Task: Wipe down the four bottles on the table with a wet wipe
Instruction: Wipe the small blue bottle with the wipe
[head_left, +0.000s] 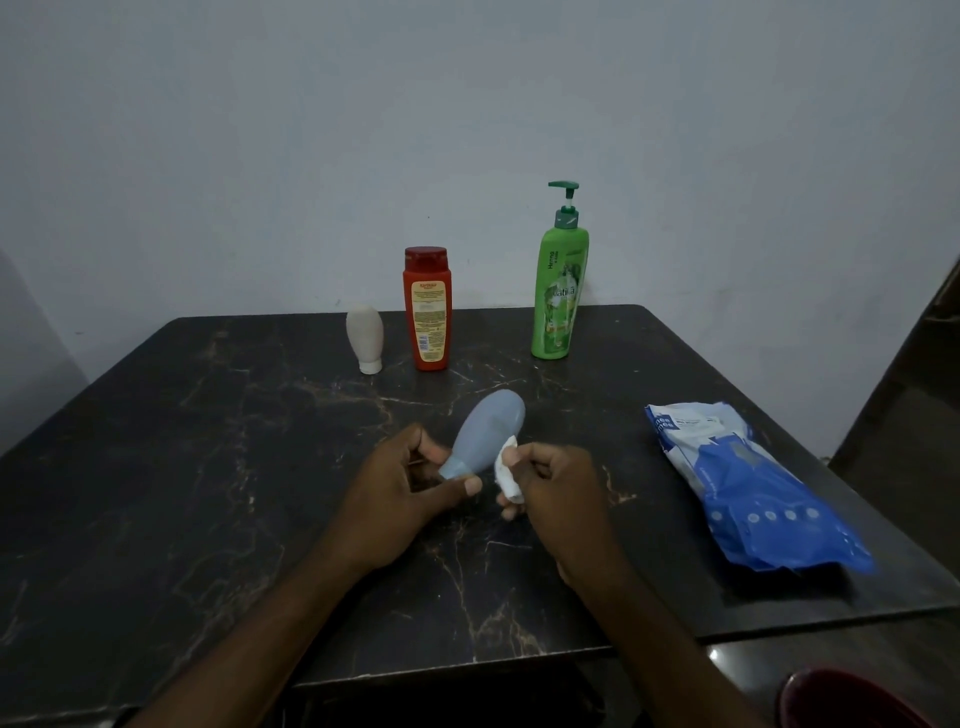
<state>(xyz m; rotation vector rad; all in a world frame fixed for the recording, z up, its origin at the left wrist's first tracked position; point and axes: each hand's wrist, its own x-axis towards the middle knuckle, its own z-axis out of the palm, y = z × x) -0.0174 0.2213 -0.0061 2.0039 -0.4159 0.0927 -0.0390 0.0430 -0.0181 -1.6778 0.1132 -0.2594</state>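
Observation:
My left hand (400, 493) grips the cap end of a grey-blue squeeze bottle (488, 423), which tilts up and away over the dark marble table (208, 467). My right hand (556, 493) pinches a folded white wet wipe (506, 470) against the bottle's lower side. At the table's far edge stand three bottles: a small white one (365, 338) on its cap, a red one (427, 309), and a tall green pump bottle (560, 291).
A blue and white wet wipe pack (748, 483) lies on the table's right side. A plain wall rises right behind the bottles. A dark red round object (852, 701) shows at the bottom right, below the table's edge.

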